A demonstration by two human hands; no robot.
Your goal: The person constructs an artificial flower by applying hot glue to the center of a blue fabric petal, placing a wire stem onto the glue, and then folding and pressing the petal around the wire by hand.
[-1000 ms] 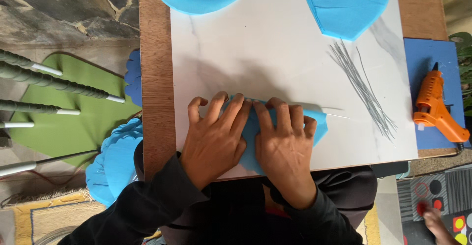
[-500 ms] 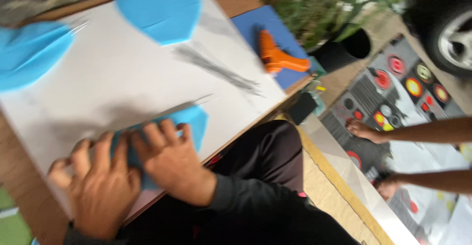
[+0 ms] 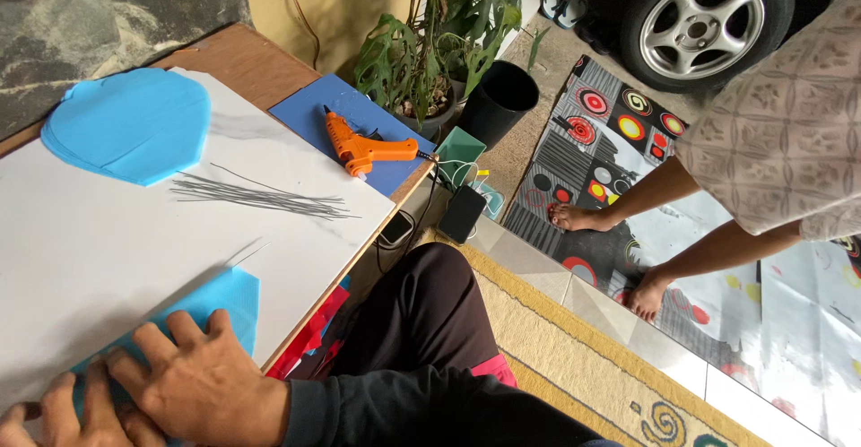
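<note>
While both my hands press flat on the blue paper piece point(image 3: 215, 308) at the near edge of the desk point(image 3: 260, 61), my head is turned off to the right. My right hand point(image 3: 202, 384) lies palm down with its fingers point(image 3: 152, 344) spread across the paper, pinching nothing. My left hand point(image 3: 58, 416) sits just beside it at the bottom corner of the view, partly cut off, fingers also laid flat and a little apart. The paper rests on a white board point(image 3: 108, 232) that covers most of the desk. Farther up the board lies a bundle of thin grey wires point(image 3: 260, 196), and beyond it, toward the far edge, a stack of rounded blue paper shapes point(image 3: 130, 124). An orange glue gun point(image 3: 368, 149) lies on a blue sheet point(image 3: 314, 111) at the right corner of the desk. On the floor past my knee, another person's bare feet point(image 3: 583, 218) stand on a patterned mat point(image 3: 610, 133).
</note>
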